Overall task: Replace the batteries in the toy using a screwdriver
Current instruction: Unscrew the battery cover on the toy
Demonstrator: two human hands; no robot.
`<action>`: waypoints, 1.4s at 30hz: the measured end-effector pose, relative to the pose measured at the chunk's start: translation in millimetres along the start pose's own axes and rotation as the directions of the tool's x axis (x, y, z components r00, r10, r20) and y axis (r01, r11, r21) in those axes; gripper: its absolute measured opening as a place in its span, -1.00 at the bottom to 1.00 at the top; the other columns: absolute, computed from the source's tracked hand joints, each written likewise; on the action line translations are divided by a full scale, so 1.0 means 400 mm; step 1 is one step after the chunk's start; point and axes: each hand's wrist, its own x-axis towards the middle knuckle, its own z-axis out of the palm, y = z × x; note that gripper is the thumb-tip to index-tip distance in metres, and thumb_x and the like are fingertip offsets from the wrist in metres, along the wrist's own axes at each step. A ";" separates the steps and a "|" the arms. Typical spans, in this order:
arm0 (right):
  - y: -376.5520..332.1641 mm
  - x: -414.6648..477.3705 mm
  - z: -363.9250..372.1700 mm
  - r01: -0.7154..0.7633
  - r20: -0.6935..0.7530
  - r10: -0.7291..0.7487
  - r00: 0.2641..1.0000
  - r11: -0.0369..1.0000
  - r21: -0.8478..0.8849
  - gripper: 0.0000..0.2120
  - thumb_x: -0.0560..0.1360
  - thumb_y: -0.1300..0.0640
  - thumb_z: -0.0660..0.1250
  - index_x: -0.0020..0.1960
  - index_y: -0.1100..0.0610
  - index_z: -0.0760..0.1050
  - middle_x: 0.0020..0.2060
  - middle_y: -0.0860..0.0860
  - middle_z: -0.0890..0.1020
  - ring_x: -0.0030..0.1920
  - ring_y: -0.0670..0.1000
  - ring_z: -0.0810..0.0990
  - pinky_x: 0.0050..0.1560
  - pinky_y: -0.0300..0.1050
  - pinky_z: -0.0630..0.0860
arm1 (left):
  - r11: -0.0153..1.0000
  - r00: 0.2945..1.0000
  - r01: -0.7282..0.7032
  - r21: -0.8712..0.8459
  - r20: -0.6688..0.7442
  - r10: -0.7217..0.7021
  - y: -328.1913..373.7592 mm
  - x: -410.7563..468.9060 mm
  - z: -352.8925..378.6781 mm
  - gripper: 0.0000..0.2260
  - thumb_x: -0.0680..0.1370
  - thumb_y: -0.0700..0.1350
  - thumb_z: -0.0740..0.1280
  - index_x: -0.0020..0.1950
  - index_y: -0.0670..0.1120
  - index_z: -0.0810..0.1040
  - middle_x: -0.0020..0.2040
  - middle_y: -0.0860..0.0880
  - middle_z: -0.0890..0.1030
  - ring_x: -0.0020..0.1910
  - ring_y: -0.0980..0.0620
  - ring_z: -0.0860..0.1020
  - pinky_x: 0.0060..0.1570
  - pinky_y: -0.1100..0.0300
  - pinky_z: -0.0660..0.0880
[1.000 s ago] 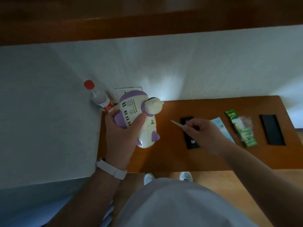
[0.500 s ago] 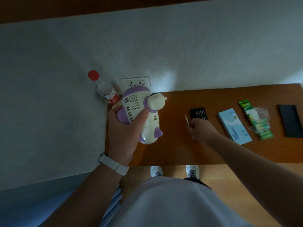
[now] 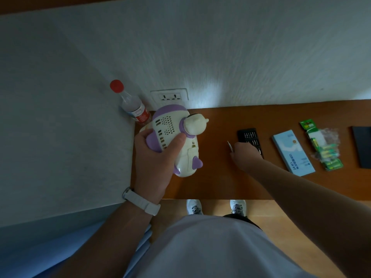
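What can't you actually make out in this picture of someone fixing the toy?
All in the head view:
the screwdriver: only its thin tip shows; the right hand hides the rest.
the toy: the left hand covers part of it; any screw on it is too small and dim to see.
the black slab: cut off by the right edge.
the blue booklet: print too small to read.

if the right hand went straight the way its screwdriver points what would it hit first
Likely the wall: the right hand aims its screwdriver across bare desk, well right of the toy. Depth is unclear.
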 end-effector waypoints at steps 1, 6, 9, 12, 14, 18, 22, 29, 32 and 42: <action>0.001 0.001 0.001 -0.001 -0.001 0.001 1.000 1.000 -0.002 -0.81 0.64 0.06 0.22 -0.11 0.11 0.36 -0.33 0.00 0.42 -0.36 -0.04 0.40 -0.46 -0.14 0.25 | 1.000 1.000 0.000 0.007 0.000 0.000 -0.002 0.000 0.002 -0.50 0.30 0.07 0.59 0.08 0.21 0.37 -0.05 0.38 0.63 -0.04 0.35 0.63 -0.26 0.33 0.61; 0.002 -0.005 -0.009 0.011 -0.008 -0.011 1.000 1.000 0.004 -0.79 0.63 0.03 0.24 -0.08 0.15 0.42 -0.34 0.02 0.44 -0.37 -0.04 0.42 -0.47 -0.15 0.26 | 1.000 1.000 0.003 -0.005 -0.010 -0.003 0.002 -0.007 0.019 -0.51 0.33 0.02 0.59 0.08 0.19 0.37 -0.03 0.27 0.63 -0.04 0.33 0.64 -0.27 0.33 0.61; 0.000 -0.026 -0.037 0.010 -0.004 -0.009 1.000 0.998 0.061 -0.77 0.62 -0.01 0.24 -0.05 0.15 0.46 -0.30 0.05 0.53 -0.33 0.01 0.52 -0.42 -0.14 0.40 | 0.999 1.000 -0.002 -0.036 -0.008 0.002 0.021 -0.015 0.029 -0.45 0.24 0.14 0.57 0.10 0.19 0.37 0.03 0.21 0.62 -0.01 0.29 0.65 -0.24 0.29 0.62; -0.002 -0.065 -0.089 0.042 -0.040 -0.038 0.998 0.994 0.099 -0.80 0.62 -0.03 0.23 -0.06 0.09 0.43 -0.25 0.03 0.55 -0.29 0.00 0.56 -0.38 -0.15 0.46 | 0.999 1.000 -0.028 -0.041 -0.006 0.027 0.038 -0.020 0.041 -0.40 0.17 0.25 0.52 0.10 0.21 0.36 0.07 0.22 0.60 0.00 0.29 0.64 -0.23 0.28 0.63; -0.003 -0.106 -0.141 0.091 -0.098 -0.078 0.992 0.987 0.130 -0.83 0.61 -0.05 0.24 -0.10 0.02 0.41 -0.27 0.00 0.54 -0.32 -0.03 0.55 -0.42 -0.20 0.41 | 0.999 0.999 -0.038 -0.038 -0.002 0.038 0.047 -0.023 0.056 -0.39 0.17 0.26 0.51 0.12 0.21 0.34 0.07 0.24 0.58 -0.01 0.31 0.63 -0.23 0.27 0.63; -0.014 -0.218 -0.265 0.225 -0.259 -0.156 0.953 0.939 0.259 -0.90 0.57 -0.07 0.28 -0.07 -0.06 0.46 -0.23 -0.07 0.57 -0.28 -0.06 0.57 -0.42 -0.21 0.44 | 0.995 0.998 -0.063 -0.083 0.022 0.065 0.067 -0.032 0.098 -0.37 0.20 0.20 0.52 0.19 0.13 0.37 0.03 0.24 0.60 -0.04 0.33 0.63 -0.28 0.35 0.59; -0.035 -0.352 -0.377 0.418 -0.464 -0.221 0.858 0.826 0.379 -0.95 0.52 0.05 0.36 -0.12 -0.02 0.54 -0.29 -0.12 0.60 -0.29 -0.16 0.55 -0.40 -0.41 0.38 | 0.988 0.992 -0.113 -0.103 0.040 0.118 0.099 -0.049 0.149 -0.35 0.21 0.20 0.51 0.23 0.09 0.38 -0.02 0.29 0.63 -0.06 0.38 0.62 -0.33 0.41 0.55; -0.049 -0.470 -0.466 0.545 -0.522 -0.251 0.815 0.638 0.544 -0.91 0.49 0.21 0.41 -0.14 0.04 0.60 -0.35 -0.12 0.61 -0.37 -0.22 0.52 -0.35 -0.43 0.40 | 0.974 0.985 -0.155 -0.169 0.055 0.166 0.163 -0.073 0.222 -0.44 0.21 0.16 0.53 0.11 0.20 0.35 -0.06 0.45 0.61 -0.10 0.35 0.64 -0.29 0.39 0.57; -0.040 -0.478 -0.473 0.551 -0.543 -0.234 0.806 0.631 0.547 -0.88 0.50 0.21 0.41 -0.16 0.02 0.59 -0.40 -0.16 0.58 -0.40 -0.25 0.51 -0.38 -0.45 0.38 | 0.968 0.980 -0.180 -0.174 0.050 0.191 0.180 -0.084 0.244 -0.41 0.20 0.19 0.54 0.13 0.19 0.36 -0.04 0.43 0.62 -0.09 0.31 0.65 -0.27 0.35 0.59; -0.013 -0.484 -0.459 0.492 -0.539 -0.115 0.834 0.597 0.634 -0.93 0.50 0.19 0.41 -0.16 0.10 0.61 -0.34 -0.08 0.63 -0.37 -0.23 0.53 -0.33 -0.40 0.45 | 0.970 0.977 -0.195 -0.147 0.062 0.206 0.194 -0.119 0.286 -0.39 0.16 0.22 0.55 0.11 0.20 0.36 -0.05 0.39 0.64 -0.10 0.26 0.67 -0.28 0.30 0.61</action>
